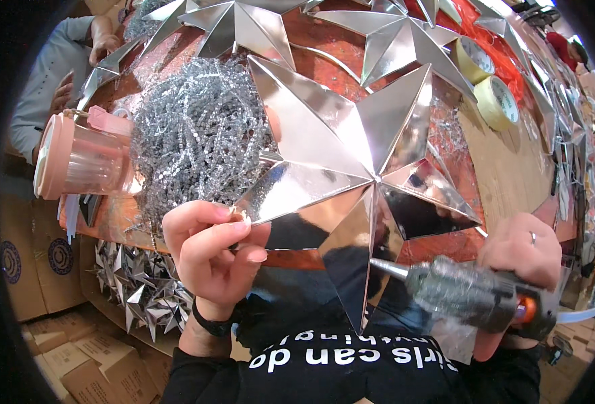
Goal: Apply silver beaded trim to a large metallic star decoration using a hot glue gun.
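Two hands work at the near edge of the desk (513, 168). The right hand (523, 252) is wrapped around a glue gun (472, 293), its metal nozzle pointing left and touching the lower point of a large silver star (351, 161). The left hand (210, 252) pinches the tip of the star's left point between thumb and fingers, holding the star raised over the desk's near edge. Just behind the left hand, a heap of silver tinsel (193, 131) lies on the desk, partly under the star. At the desk's left edge stands a clear cup with a pink lid (75, 161). Below that edge, smaller silver stars (143, 289) are piled beside cardboard boxes (75, 357). Further back to the right, two rolls of tape (486, 81) lie near each other. More large silver stars (243, 27) cover the far side, where another person's grey sleeve (45, 87) shows at the far left corner.
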Demonstrator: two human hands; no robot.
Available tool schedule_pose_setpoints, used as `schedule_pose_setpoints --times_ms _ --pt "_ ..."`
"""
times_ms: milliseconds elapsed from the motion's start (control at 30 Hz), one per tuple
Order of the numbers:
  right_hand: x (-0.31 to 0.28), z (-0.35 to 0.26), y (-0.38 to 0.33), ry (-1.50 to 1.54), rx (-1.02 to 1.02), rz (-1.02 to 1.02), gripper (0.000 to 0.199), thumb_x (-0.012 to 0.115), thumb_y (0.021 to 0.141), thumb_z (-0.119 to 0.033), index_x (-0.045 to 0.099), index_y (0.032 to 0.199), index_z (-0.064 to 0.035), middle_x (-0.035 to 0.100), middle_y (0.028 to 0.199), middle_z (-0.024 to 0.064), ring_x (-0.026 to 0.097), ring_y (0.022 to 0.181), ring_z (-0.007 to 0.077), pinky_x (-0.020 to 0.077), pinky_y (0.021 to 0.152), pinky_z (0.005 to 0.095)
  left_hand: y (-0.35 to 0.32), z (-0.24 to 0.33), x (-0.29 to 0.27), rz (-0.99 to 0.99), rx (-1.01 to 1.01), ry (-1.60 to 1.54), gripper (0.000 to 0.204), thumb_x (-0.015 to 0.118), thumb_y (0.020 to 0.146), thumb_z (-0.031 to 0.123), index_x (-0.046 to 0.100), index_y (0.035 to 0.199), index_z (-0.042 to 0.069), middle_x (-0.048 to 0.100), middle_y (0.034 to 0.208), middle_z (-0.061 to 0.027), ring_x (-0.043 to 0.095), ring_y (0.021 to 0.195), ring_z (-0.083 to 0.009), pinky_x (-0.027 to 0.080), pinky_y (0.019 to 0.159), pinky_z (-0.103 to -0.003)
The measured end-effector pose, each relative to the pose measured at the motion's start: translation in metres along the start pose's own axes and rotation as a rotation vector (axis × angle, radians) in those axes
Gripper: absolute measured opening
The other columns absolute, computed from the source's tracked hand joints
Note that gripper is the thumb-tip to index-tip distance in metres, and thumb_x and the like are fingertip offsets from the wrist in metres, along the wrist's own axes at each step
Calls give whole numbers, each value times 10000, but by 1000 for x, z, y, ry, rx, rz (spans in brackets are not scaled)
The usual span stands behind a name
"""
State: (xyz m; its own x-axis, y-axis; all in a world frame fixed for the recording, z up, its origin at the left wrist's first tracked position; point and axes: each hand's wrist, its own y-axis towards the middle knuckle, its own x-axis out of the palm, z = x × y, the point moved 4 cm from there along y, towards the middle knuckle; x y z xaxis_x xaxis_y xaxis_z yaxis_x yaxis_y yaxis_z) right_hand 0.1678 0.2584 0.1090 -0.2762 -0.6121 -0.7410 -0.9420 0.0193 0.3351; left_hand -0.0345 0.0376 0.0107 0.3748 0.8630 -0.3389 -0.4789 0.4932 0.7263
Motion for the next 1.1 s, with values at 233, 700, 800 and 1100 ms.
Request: schedule_pose_setpoints --times_ms 233,700,800,1100 --pt "13 -7 -11 -9 -119 132 611 855 565 -546 622 726 -4 675 702 130 679 622 273 581 628 363 -1 -1 0 -12 -8 -12 255 755 845 163 602 1037 95 482 1043 -97 540 792 -147 479 669 -236" --pt "24 -16 -33 88 -71 54 337 755 557 -322 613 700 -51 552 603 14 572 493 186 441 463 292 -4 -3 1 42 -65 -87 236 736 854 137 622 1039 45 498 1054 -128 562 813 -175 493 674 -264" --pt "23 -23 -38 21 -10 -20 341 766 566 -360 605 686 -84 559 612 -5 584 515 183 451 475 298 -6 -4 0 42 -54 -67 229 729 863 136 625 1036 29 495 1062 -130 562 813 -181 500 697 -269" --pt "-1 -17 -39 124 -69 60 451 830 701 -323 604 933 -9 680 864 144 674 833 291 527 820 399 -4 17 0 -77 245 -123 526 703 826 491 576 1077 48 621 1009 -158 619 744 -213 517 592 -301"
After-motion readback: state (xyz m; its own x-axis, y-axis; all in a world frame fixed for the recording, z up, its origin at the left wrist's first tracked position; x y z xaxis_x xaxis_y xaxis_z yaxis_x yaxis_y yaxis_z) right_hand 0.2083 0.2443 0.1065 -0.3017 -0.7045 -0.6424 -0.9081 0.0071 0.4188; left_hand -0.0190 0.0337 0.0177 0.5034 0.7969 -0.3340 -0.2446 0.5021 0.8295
